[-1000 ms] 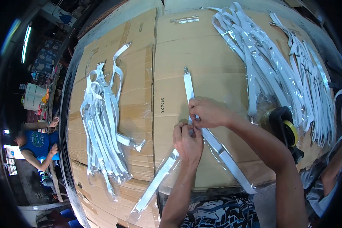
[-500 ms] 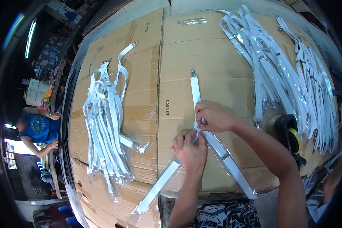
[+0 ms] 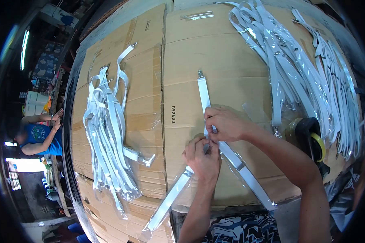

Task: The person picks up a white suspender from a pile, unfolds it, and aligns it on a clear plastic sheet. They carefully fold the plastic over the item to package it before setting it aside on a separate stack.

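Note:
White suspenders point(image 3: 204, 95) lie on the cardboard point(image 3: 182, 60), one strap pointing up to a metal clip and two spreading down in clear plastic sleeves. At the joint where the straps meet, my left hand point(image 3: 201, 158) pinches the white strap from below. My right hand point(image 3: 225, 123) is just above it, with its fingers closed on the upper strap near the same joint. The fingertips of both hands nearly touch. Exactly what lies between them is hidden.
A bundle of white straps point(image 3: 109, 133) lies at left. Plastic-wrapped straps point(image 3: 280, 60) and another strap pile point(image 3: 336, 89) lie at upper right. A black tape dispenser point(image 3: 307, 135) sits beside my right forearm. Beyond the left edge is a person in blue point(image 3: 38, 133).
The view has shifted slightly, so the cardboard and bundles sit a little differently. My hands stay at the joint with small finger movements. The person's hands at left have come together.

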A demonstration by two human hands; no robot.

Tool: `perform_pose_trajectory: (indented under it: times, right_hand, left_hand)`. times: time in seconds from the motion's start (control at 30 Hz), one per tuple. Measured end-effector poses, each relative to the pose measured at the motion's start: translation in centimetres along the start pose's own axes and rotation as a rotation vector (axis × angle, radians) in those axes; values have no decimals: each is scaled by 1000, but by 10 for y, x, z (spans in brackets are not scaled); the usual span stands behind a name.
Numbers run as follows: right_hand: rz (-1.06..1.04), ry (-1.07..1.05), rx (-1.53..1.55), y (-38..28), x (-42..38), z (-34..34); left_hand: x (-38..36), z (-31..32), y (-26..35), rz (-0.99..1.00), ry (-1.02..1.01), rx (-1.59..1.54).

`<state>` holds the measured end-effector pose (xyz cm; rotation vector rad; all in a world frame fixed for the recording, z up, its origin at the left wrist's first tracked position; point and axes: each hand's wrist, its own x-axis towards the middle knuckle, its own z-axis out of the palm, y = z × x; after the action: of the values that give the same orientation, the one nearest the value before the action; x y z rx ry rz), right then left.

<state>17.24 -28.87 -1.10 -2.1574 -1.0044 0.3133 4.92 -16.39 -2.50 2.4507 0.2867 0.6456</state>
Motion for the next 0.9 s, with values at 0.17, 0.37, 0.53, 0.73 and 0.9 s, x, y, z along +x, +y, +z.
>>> perform_pose_trajectory:
  times: [0.17,0.37,0.53,0.73,0.9]
  right_hand:
    - [15,-47,98,5,4,-2]
    - [51,-123,126,2,12,-9]
    - [93,-116,255,9,14,-9]
    - [94,-129,455,16,9,-18]
    - [31,-166,366,14,5,-18]
  left_hand:
    - [3,-6,4,0,-32,15]
    - [6,-15,5,65,-123,89]
    - [5,-18,1,139,-130,107]
    - [8,-17,-3,201,-134,61]
    - [5,-14,-4,191,-105,4]
